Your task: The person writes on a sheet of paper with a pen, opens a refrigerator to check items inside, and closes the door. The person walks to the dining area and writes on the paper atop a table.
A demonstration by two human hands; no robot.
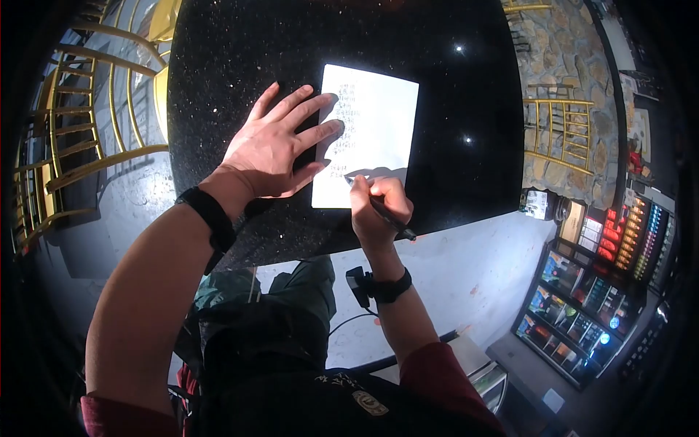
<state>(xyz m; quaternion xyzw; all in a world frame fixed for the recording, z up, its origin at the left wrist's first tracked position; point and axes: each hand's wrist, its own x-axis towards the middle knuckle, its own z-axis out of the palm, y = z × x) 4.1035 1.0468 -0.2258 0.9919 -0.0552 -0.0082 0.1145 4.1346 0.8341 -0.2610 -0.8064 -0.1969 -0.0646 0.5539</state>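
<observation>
A white sheet of paper point(386, 124) lies on the black speckled tabletop point(240, 51). Handwritten lines run down its left part, too small to read. My left hand point(280, 146) rests spread out at the sheet's left edge, two fingertips on the paper and the rest over the table. In my right hand point(380, 207) a black pen point(392, 217) is pinched, its tip at the lowest line of writing. The pen's back end points down and to the right, past the hand. Both wrists wear black straps.
Yellow-framed chairs point(95, 109) stand left of the table, and another yellow chair point(561, 131) is at the right by a stone-patterned surface. A glass-front display cabinet point(571, 313) and shelves of coloured bottles point(630, 233) are at far right. The table's near edge is just below my hands.
</observation>
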